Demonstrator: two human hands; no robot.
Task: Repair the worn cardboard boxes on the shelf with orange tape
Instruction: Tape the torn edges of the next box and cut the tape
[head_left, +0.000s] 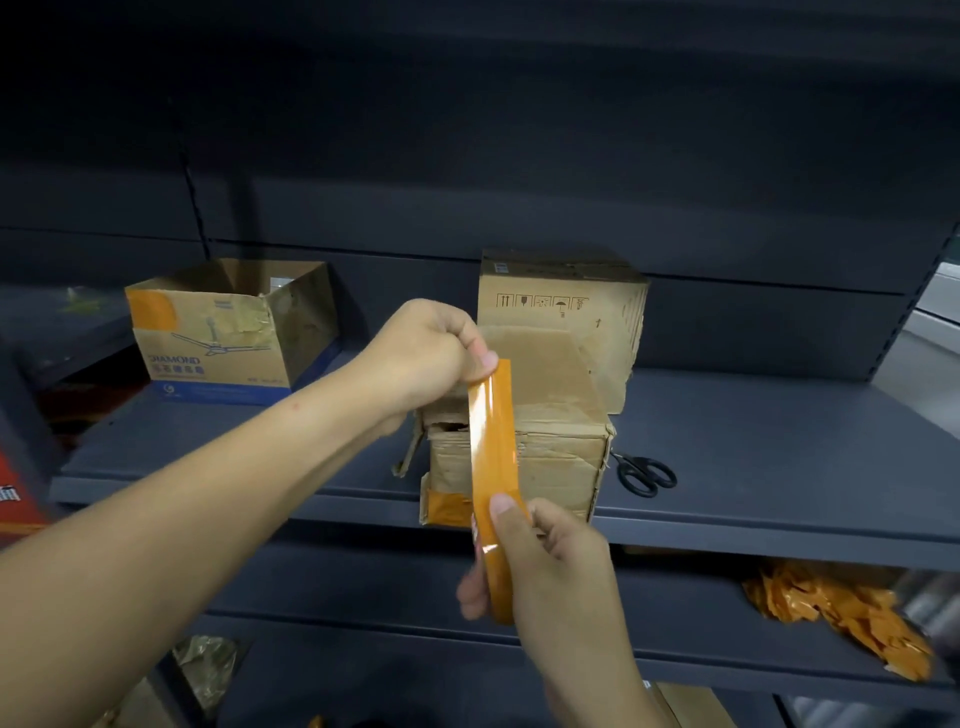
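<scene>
Dark shelf (753, 431): left hand (431, 348) and right hand (550, 556) pinch the orange tape (491, 441) strip's ends, upright just before the worn box (561, 457) at the front edge.

Arms: we see both of ours bare from the frame edge to the wrist, with no sleeve in view.
Left hand (434, 343): we wear no glove, ring or watch on it.
Right hand (550, 561): ours is bare too, with nothing on the wrist.
Fingers (503, 506): our nails are short and unpainted.
Markings: we can make out a small reddish spot on the left forearm (208, 467).
</scene>
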